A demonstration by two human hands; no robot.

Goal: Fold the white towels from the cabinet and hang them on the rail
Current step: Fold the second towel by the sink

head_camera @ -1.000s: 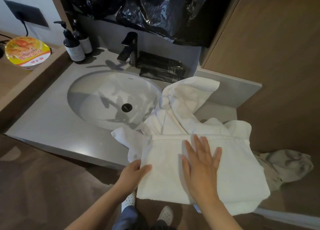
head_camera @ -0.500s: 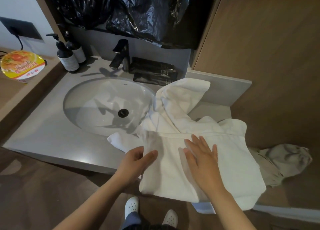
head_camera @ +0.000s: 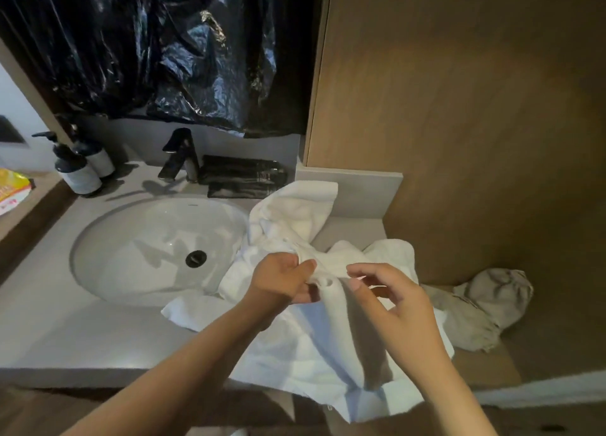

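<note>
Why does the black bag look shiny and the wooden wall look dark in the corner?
In the head view, light bounces off the crinkly black plastic bag as bright glare spots; the brown wooden panel is lit near its top middle and fades to shadow at the right edge; the left hand and right hand cast dark shadows on the white towel, and both look slightly motion-blurred.

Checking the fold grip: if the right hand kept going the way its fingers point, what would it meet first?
Probably the raised fold of the white terry towel that the left hand pinches; the right hand points left toward it, its fingertips close by. Depth is unclear.
</note>
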